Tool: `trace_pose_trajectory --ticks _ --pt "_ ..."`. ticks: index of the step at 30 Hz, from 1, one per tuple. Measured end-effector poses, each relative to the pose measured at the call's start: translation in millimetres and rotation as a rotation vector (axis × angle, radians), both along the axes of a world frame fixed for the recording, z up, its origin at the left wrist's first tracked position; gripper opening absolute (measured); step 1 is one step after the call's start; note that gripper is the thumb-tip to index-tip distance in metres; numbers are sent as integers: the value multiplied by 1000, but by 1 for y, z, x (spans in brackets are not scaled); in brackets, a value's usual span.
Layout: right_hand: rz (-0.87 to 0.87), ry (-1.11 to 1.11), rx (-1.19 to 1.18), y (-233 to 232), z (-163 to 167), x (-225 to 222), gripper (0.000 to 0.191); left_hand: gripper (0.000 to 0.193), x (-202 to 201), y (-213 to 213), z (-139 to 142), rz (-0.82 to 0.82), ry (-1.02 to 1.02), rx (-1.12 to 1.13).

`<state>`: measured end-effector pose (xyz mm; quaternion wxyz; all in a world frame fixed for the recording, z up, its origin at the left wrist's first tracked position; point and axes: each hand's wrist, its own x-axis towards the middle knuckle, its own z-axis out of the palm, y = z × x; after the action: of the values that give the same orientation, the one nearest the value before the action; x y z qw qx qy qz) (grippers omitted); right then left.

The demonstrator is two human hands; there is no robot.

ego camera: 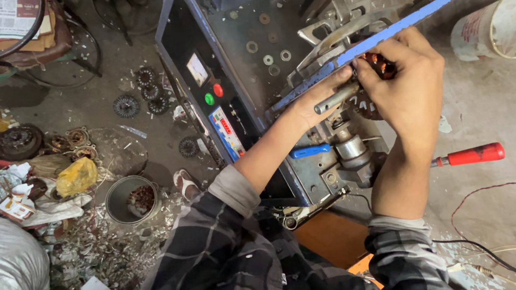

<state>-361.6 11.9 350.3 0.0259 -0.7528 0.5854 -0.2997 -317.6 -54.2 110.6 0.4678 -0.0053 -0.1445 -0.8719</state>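
Steel shaft (337, 98) pinched in left hand (320, 96) grip | right hand (407, 86) clenched around copper-wound rotor (381, 65)

**Both hands on the winding machine**

Looking down, the left hand (320, 96) pinches a grey metal shaft (337, 98) at the machine (240, 43). The right hand (403, 86) closes over a copper-wound part (382, 63) just under the blue bar (382, 37). A red-handled tool (469, 155) lies beside the right forearm, a white bucket (503, 26) stands further right, and a grey tub (128, 198) sits among floor scraps on the left.
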Motion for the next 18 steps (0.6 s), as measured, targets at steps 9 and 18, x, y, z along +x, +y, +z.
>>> trace_pose_trajectory --ticks 9,18 --pt "8 26 -20 2 1 -1 26 42 -1 1 2 -9 -14 26" --pt "14 23 -18 2 4 -1 29 43 -3 -1 -1 -6 71 23"
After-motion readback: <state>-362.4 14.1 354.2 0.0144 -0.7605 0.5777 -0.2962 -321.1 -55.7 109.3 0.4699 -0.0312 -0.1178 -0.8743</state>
